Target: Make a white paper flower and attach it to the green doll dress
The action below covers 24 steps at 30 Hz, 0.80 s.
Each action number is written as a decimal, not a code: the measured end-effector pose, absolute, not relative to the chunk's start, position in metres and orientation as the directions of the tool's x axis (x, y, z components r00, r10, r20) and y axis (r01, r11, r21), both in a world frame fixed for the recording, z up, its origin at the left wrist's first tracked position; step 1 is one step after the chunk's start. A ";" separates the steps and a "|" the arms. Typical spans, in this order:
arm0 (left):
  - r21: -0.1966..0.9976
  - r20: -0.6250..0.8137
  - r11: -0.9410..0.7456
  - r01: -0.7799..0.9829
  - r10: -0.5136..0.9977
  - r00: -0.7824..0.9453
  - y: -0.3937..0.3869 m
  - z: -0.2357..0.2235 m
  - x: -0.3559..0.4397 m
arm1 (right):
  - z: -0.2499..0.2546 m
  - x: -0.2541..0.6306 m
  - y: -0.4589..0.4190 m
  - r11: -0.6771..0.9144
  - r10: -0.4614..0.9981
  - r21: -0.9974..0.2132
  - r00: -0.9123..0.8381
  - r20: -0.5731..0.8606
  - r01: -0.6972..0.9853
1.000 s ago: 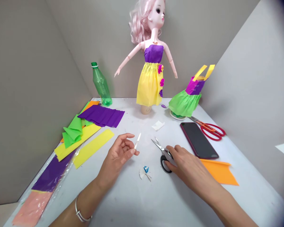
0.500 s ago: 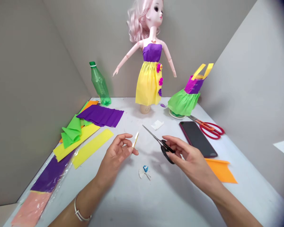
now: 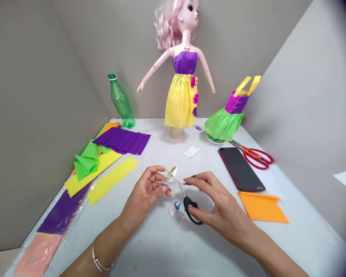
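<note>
My right hand [image 3: 216, 198] has its fingers through the black handles of a pair of scissors [image 3: 179, 185], whose blades are spread and point left. Between the blades, a thin white-and-yellow strip [image 3: 172, 172] curls up from the fingers of my left hand [image 3: 150, 188]. That hand pinches the strip, and the blade tips reach right up to its fingertips. Just below the blades lie small white and blue scraps [image 3: 175, 207] on the table.
A doll [image 3: 185, 63] in a purple and yellow dress stands at the back. Left are a green bottle [image 3: 121, 102] and crepe paper sheets [image 3: 123, 140]. Right are a small green dress [image 3: 226, 119], red-handled scissors [image 3: 258, 158], a phone [image 3: 240, 169] and orange paper [image 3: 263, 207].
The scissors have moved left and down to the left hand, turned, and their blades have spread around the strip. My left hand has stayed nearly in place.
</note>
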<state>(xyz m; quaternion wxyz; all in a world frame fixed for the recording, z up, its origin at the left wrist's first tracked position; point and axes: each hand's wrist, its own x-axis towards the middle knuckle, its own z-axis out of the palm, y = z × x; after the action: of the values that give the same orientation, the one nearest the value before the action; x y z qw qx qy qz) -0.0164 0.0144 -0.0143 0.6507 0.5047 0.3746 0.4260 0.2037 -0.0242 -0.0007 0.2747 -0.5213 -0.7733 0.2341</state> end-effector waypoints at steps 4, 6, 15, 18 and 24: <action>0.973 -0.061 0.137 -0.184 0.928 0.367 0.015 -0.015 -0.016 | -0.003 0.202 -0.025 0.374 0.926 -0.643 -0.309 0.217 0.669; 0.972 -0.067 0.143 -0.188 0.931 0.360 0.015 -0.015 -0.015 | -0.003 0.202 -0.026 0.378 0.924 -0.647 -0.309 0.224 0.662; 0.998 -0.031 0.046 -0.042 0.951 0.307 0.015 -0.015 -0.017 | -0.007 0.201 -0.024 0.458 0.889 -0.574 -0.347 0.299 0.678; 0.969 0.085 -0.129 0.209 0.974 0.209 0.019 -0.022 -0.023 | -0.011 0.201 -0.022 0.494 0.866 -0.496 -0.351 0.357 0.714; 0.723 0.356 -0.429 0.541 0.903 0.240 0.030 -0.022 -0.034 | -0.013 0.201 -0.018 0.559 0.784 -0.203 -0.432 0.446 0.804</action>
<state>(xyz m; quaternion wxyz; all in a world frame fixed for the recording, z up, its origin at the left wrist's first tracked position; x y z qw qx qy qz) -0.0342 0.0305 -0.0221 0.2343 0.7519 0.4801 0.3864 0.2009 -0.0178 -0.0125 0.2527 -0.4691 -0.8460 -0.0199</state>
